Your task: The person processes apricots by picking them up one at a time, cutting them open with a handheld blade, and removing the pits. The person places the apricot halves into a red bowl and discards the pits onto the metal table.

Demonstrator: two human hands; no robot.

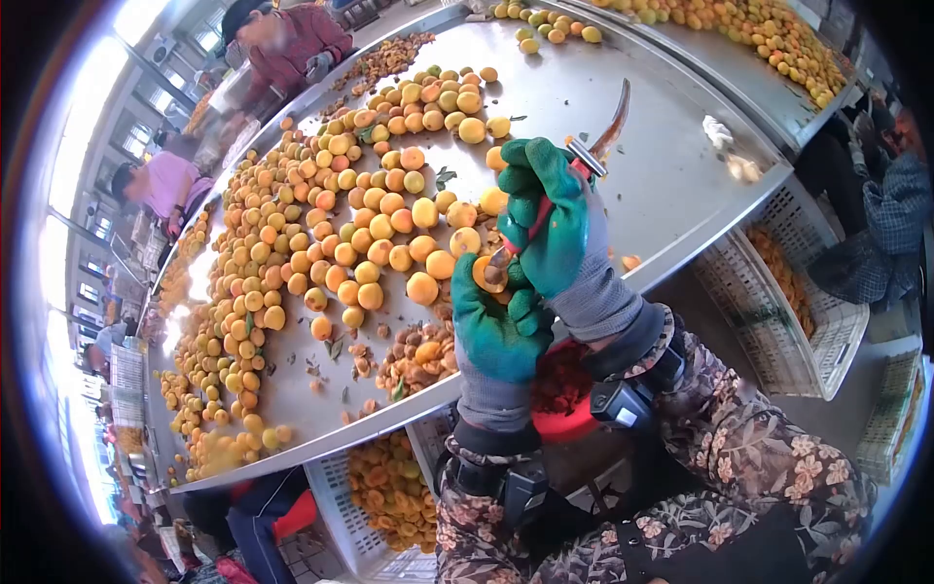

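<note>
Green-coated grey work gloves cover both hands. My left hand (pixel 501 326) is closed round a cut apricot (pixel 489 275), whose orange flesh shows between thumb and fingers. Just above it, my right hand (pixel 553 219) grips a curved knife (pixel 615 122) by its red handle. A metal collar joins the handle to the hooked blade, which points up and away. The handle's lower end, with a metal tip, meets the apricot. Many whole apricots (pixel 370 295) lie on the metal table (pixel 545 83) left of my hands. Pits and scraps (pixel 418 355) are heaped near the table's front edge.
Below the table edge stand a red basin (pixel 572 423) and a white crate (pixel 336 487) of apricot halves. Another white crate (pixel 778 341) stands at the right. A crumpled white thing (pixel 717 132) lies on the table. Two people (pixel 302 39) (pixel 165 180) are at the far side.
</note>
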